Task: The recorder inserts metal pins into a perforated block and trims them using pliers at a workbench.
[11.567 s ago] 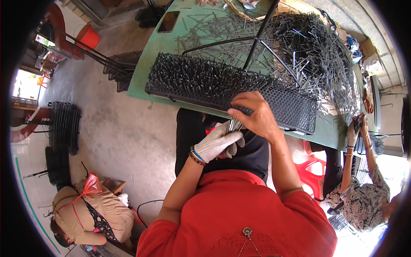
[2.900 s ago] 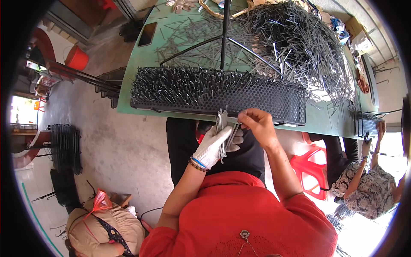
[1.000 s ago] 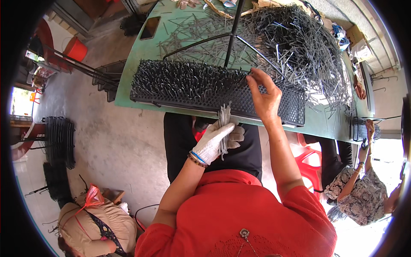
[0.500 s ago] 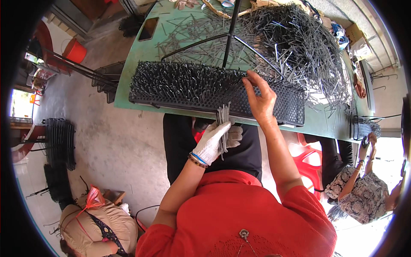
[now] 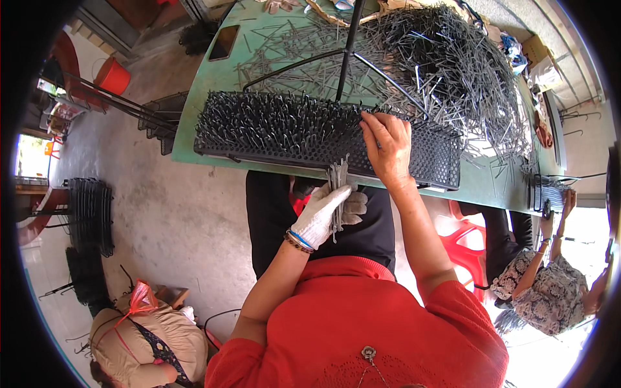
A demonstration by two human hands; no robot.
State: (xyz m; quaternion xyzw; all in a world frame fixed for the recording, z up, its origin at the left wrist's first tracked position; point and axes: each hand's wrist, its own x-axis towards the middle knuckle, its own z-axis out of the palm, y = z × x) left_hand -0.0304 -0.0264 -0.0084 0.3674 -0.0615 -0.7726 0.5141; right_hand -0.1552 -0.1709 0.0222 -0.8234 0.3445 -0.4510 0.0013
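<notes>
My left hand (image 5: 323, 212), in a white knit glove, is closed round a bundle of thin grey metal rods (image 5: 337, 174) below the front edge of a black perforated rack (image 5: 430, 155). Dark rods with bent tips (image 5: 272, 126) stand upright and densely packed in the rack's left and middle part. To the right its holes lie bare. My bare right hand (image 5: 389, 143) is over the rack where the standing rods end, thumb and fingers bent together in a pinch. Whatever lies between those fingertips is too small to make out.
A big heap of loose dark rods (image 5: 453, 71) covers the right of the green table (image 5: 217, 81), beside a phone (image 5: 224, 43). A black metal frame (image 5: 348, 55) rises behind the rack. Another person (image 5: 550, 284) works at the right, and someone (image 5: 152, 336) is at the lower left.
My right hand has shifted left along the rack to the edge of the standing rods, and its fingers have bent closer together. My left hand stays with its bundle.
</notes>
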